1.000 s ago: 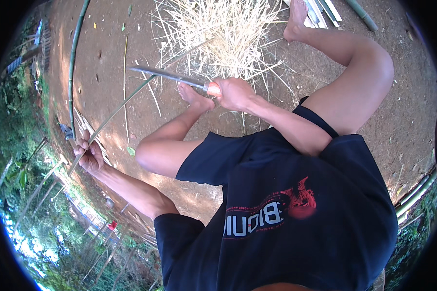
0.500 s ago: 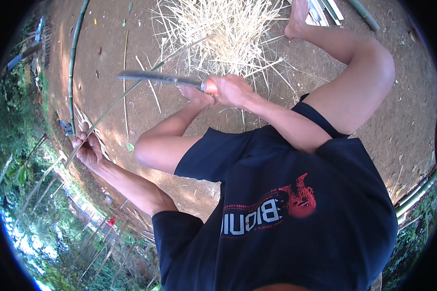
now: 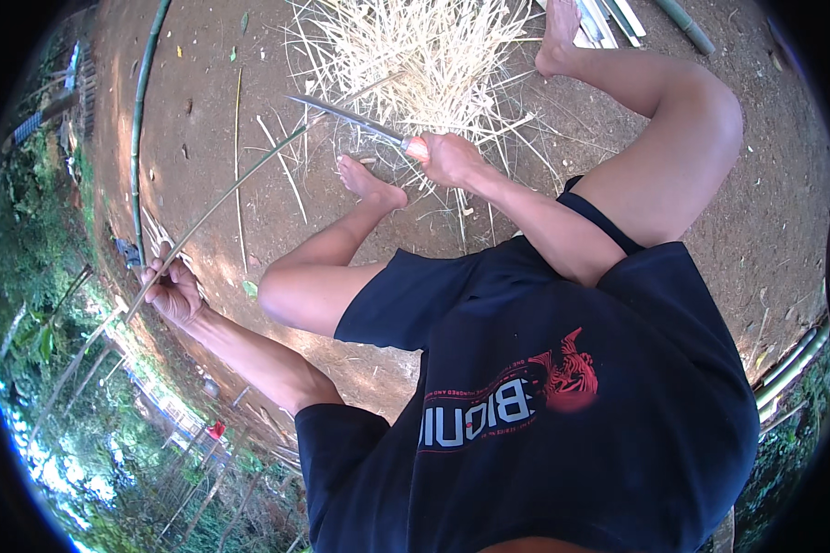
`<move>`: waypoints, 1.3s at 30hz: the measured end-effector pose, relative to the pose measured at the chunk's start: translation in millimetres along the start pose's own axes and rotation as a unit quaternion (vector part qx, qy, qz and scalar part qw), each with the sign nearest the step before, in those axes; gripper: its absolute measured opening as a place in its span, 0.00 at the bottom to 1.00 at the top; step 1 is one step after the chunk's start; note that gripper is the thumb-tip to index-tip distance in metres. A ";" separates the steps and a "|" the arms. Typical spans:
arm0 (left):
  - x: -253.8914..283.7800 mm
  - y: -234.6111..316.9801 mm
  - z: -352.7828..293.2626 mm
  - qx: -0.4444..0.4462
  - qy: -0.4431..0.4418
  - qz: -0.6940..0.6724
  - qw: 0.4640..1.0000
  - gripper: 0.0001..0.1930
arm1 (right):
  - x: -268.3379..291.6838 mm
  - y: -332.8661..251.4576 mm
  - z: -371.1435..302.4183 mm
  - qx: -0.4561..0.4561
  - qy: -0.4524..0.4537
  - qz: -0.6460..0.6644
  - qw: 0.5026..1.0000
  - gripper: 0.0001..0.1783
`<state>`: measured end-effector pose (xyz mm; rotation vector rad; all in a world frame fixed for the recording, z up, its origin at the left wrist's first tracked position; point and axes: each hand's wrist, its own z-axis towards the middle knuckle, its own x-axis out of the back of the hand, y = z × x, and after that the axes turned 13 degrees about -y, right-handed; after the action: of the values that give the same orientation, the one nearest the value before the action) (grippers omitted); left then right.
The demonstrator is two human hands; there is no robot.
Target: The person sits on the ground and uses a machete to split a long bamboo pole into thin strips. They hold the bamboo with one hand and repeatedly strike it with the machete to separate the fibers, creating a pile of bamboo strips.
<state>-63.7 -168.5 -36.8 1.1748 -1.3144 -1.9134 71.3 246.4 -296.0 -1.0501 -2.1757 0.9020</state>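
Note:
My left hand (image 3: 172, 290), out to the left, has its fingers closed on a long thin bamboo strip (image 3: 269, 155). From there the strip slants up and forward, its far end reaching over a heap of pale shavings (image 3: 415, 55). A machete (image 3: 364, 122) with an orange handle is gripped in my right hand (image 3: 454, 159), in front of my body. Its blade points left and lies across the strip near the heap; whether the edge touches the strip I cannot tell.
A long green bamboo pole (image 3: 139, 120) lies on the dirt at left. White split pieces (image 3: 609, 20) and a bamboo piece (image 3: 687, 26) lie at the far right. My bare feet rest either side of the shavings. More poles (image 3: 793, 369) lie at the right edge.
My right hand has moved forward and slightly right, carrying the machete blade along the strip, away from my left hand. The left hand keeps its hold almost in place.

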 end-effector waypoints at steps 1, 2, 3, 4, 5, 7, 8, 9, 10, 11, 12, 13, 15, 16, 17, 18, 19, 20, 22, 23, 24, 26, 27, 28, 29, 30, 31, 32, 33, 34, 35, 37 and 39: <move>2.7 -2.6 -1.7 -0.007 0.003 -0.022 1.000 0.18 | -2.8 -4.5 -2.3 0.019 0.004 -0.024 1.000 0.19; -13.8 -4.1 2.2 -0.009 -0.006 -0.016 1.000 0.18 | -6.4 -9.6 -5.0 0.040 0.006 -0.049 0.998 0.19; -14.8 -4.1 3.6 -0.014 0.008 -0.011 1.000 0.17 | -8.6 -12.1 -6.1 0.060 0.009 -0.073 0.995 0.19; -15.0 -5.1 4.9 -0.020 0.022 -0.006 1.000 0.17 | -8.7 -11.8 -5.7 0.064 0.020 -0.069 0.995 0.19; -15.4 -4.3 7.2 -0.027 0.033 0.002 0.999 0.17 | -7.6 -11.6 -2.4 0.069 0.028 -0.062 0.995 0.18; -12.6 -4.7 3.9 -0.034 0.048 -0.003 0.998 0.16 | -6.0 -11.6 3.4 0.080 0.043 -0.048 0.995 0.17; -10.7 -5.1 1.1 -0.038 0.055 -0.005 0.998 0.16 | -10.3 -12.2 2.3 0.086 0.058 -0.053 0.993 0.17; -10.9 -6.8 -2.5 -0.038 0.066 -0.009 0.997 0.16 | -13.1 -17.7 -2.8 0.094 0.042 -0.051 0.993 0.17; -12.5 -7.3 -5.7 -0.030 0.046 -0.031 0.998 0.15 | -15.3 -23.8 -7.3 0.102 0.026 -0.048 0.993 0.17; -15.7 -7.7 -5.0 -0.039 0.056 -0.025 0.997 0.15 | -14.4 -28.5 -12.3 0.109 0.014 -0.046 0.993 0.17; -18.4 -7.5 -5.5 -0.049 0.068 -0.019 0.996 0.15 | -14.6 -31.7 -15.8 0.126 0.027 -0.075 0.989 0.17; -20.7 -6.7 -5.4 -0.058 0.079 -0.012 0.995 0.15 | -13.3 -28.4 -13.2 0.106 0.028 -0.066 0.992 0.16; -21.2 -10.2 -3.0 -0.034 0.050 -0.018 0.998 0.15 | -8.2 -14.4 0.1 0.068 0.031 -0.049 0.996 0.16; -22.1 -7.8 -1.4 -0.030 0.050 -0.018 0.998 0.15 | -3.5 -8.0 8.4 -0.004 -0.014 -0.014 1.000 0.19; -19.6 -9.3 -2.7 -0.021 0.053 -0.022 0.998 0.15 | -1.4 -4.3 7.9 0.001 -0.007 -0.013 1.000 0.18; -18.3 -9.3 -4.1 -0.029 0.057 -0.002 0.998 0.16 | 0.0 -1.0 7.4 0.006 -0.001 -0.011 1.000 0.17; -16.8 -6.2 -2.7 -0.038 0.057 -0.012 0.998 0.16 | 0.0 0.3 8.4 0.010 0.006 -0.010 1.000 0.16; -18.3 -6.7 -3.1 -0.046 0.061 -0.025 0.997 0.16 | -1.0 1.6 7.9 0.020 0.010 -0.029 0.999 0.16; -9.5 -4.8 -3.8 -0.039 0.039 -0.030 0.998 0.15 | -6.5 1.7 9.1 0.041 0.017 -0.066 0.997 0.15; -8.3 -5.8 -5.0 -0.040 0.052 -0.030 0.997 0.15 | -9.5 1.6 10.5 0.054 0.022 -0.085 0.995 0.15; -8.2 -4.3 -4.4 -0.041 0.061 -0.027 0.997 0.15 | -8.8 4.7 21.8 0.009 0.005 -0.035 0.999 0.13; -12.1 -7.0 -4.8 -0.028 0.050 -0.028 0.998 0.15 | 6.9 19.8 28.6 -0.019 0.014 -0.022 0.999 0.13; -11.0 -6.6 -5.9 -0.034 0.052 -0.034 0.997 0.15 | 11.1 21.9 28.3 -0.034 0.018 -0.015 0.999 0.13; -9.7 -4.8 -8.2 -0.041 0.055 -0.040 0.997 0.15 | 9.5 19.1 30.0 -0.049 -0.004 0.003 0.999 0.14; -8.8 -10.2 -8.2 -0.046 0.058 -0.051 0.996 0.15 | 9.4 13.6 27.1 -0.035 -0.011 -0.006 0.999 0.14; -4.8 -8.3 -8.4 -0.057 0.073 -0.051 0.994 0.15 | 4.1 6.3 24.4 -0.019 -0.023 -0.017 0.999 0.14; -3.0 -8.9 -12.6 -0.051 0.074 -0.050 0.995 0.15 | 0.2 4.4 22.5 -0.002 -0.035 -0.027 0.999 0.13; -5.9 -9.7 -7.2 -0.050 0.070 -0.048 0.995 0.15 | -3.2 13.0 28.8 0.022 -0.003 -0.065 0.998 0.14; -8.2 -7.8 -2.4 -0.046 0.064 -0.045 0.996 0.15 | -6.2 25.4 38.4 -0.009 0.004 -0.040 0.999 0.15; -12.1 -10.2 -0.2 -0.052 0.071 -0.050 0.995 0.16 | -2.4 40.3 51.0 -0.040 0.012 -0.015 0.999 0.15; -15.1 -2.7 -3.2 -0.053 0.084 -0.035 0.994 0.15 | 1.4 49.4 57.4 -0.071 0.018 0.013 0.997 0.16; -11.8 -7.7 -12.6 -0.059 0.111 -0.019 0.992 0.15 | 13.8 64.4 64.4 -0.103 0.007 -0.015 0.995 0.19; -11.9 -8.2 -17.2 -0.058 0.095 -0.037 0.993 0.15 | 13.6 54.2 58.6 -0.114 0.001 -0.021 0.993 0.19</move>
<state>-42.5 -163.8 -42.6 1.3255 -1.0600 -1.8513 46.5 263.8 -371.1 -1.1033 -2.3310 0.6449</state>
